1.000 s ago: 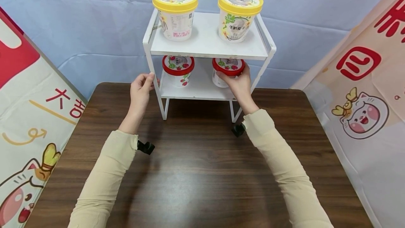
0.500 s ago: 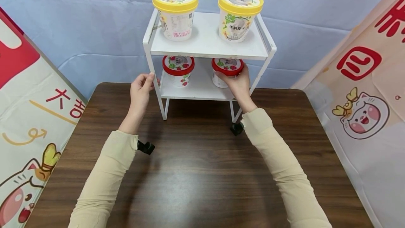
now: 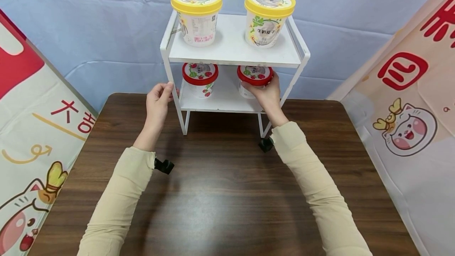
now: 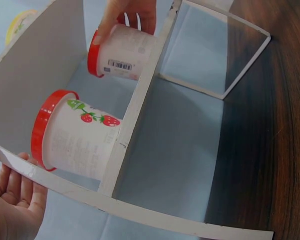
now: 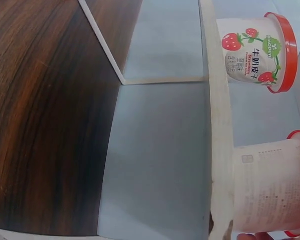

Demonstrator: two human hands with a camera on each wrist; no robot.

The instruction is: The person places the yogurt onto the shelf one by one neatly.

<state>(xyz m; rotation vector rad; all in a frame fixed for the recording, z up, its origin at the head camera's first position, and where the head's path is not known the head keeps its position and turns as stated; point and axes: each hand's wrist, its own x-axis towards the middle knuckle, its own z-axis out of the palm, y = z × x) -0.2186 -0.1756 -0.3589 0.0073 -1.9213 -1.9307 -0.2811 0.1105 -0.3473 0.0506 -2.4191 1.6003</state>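
A small white two-tier shelf rack (image 3: 231, 46) stands on the table. My left hand (image 3: 158, 100) holds its left front post between thumb and fingers; in the left wrist view the fingers (image 4: 27, 187) curl behind that post. On the lower tier, my right hand (image 3: 269, 96) grips the right-hand ice cream tub (image 3: 254, 76), white with a red lid, from its right side. That tub stands upright. A matching red-lidded tub (image 3: 200, 80) with strawberry pictures sits at the left of the same tier, apart from both hands.
Two yellow-lidded tubs stand on the upper tier, one at the left (image 3: 197, 19) and one at the right (image 3: 267, 21). Below is a dark wooden table (image 3: 213, 185). A pale blue cloth (image 3: 106, 31) hangs behind, with printed banners at both sides.
My right hand has shifted very slightly left, with the red-lidded tub it grips. The left hand stays on the post, and the other tubs stand where they were.
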